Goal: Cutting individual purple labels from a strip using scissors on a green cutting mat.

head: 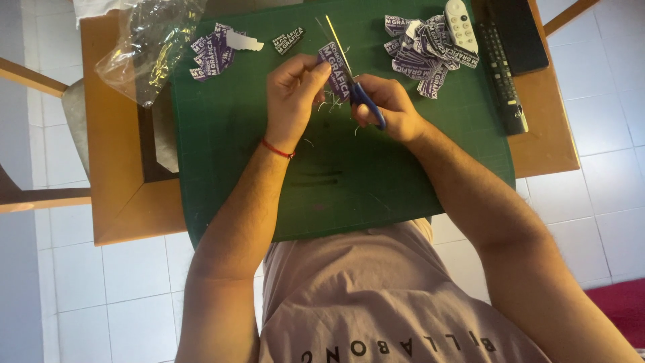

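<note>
At far left, a crumpled clear plastic bag lies across the corner of the wooden table, its edge reaching onto the green cutting mat. Just right of it, a small pile of cut purple-and-white stickers rests on the mat, with one separate sticker lying just beside the pile. At centre, your left hand, a red cord at its wrist, pinches a single purple sticker between closed fingertips. Your right hand grips the blue-handled scissors, fingers closed through the loops, blades open and pointing away from you, meeting the held sticker. Further right, a larger heap of stickers lies under a white remote; a black remote follows.
</note>
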